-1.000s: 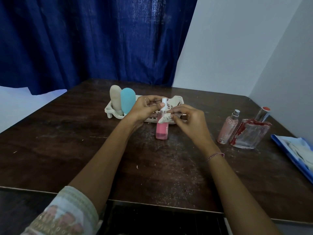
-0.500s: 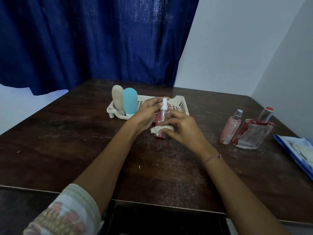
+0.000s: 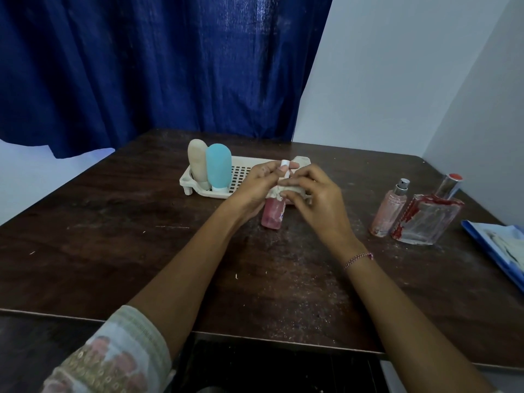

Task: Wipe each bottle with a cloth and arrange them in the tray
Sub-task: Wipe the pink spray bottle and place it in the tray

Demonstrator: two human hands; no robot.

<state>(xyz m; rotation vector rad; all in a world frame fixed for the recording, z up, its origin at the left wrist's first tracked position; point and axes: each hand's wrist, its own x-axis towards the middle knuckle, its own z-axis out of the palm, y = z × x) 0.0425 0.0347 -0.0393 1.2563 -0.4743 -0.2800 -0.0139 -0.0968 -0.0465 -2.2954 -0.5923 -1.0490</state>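
A small pink spray bottle (image 3: 272, 214) with a white cap stands on the dark wooden table (image 3: 113, 222), just in front of the cream plastic tray (image 3: 243, 165). My left hand (image 3: 256, 188) grips its upper part. My right hand (image 3: 314, 197) pinches a small white cloth (image 3: 276, 193) against the bottle's upper body. A beige bottle (image 3: 197, 163) and a blue bottle (image 3: 217, 165) stand upright at the tray's left end. At the right on the table stand a slim pink spray bottle (image 3: 389, 211) and a square glass bottle (image 3: 428, 219) with red stains.
A blue folder with white cloths on it (image 3: 502, 248) lies at the table's right edge. A blue curtain (image 3: 158, 66) hangs behind the table, and white walls close off the right side. Small crumbs speckle the tabletop near the front.
My right hand has slid the cloth up from the bottle's lower part to its upper body. The left hand keeps its grip near the cap.
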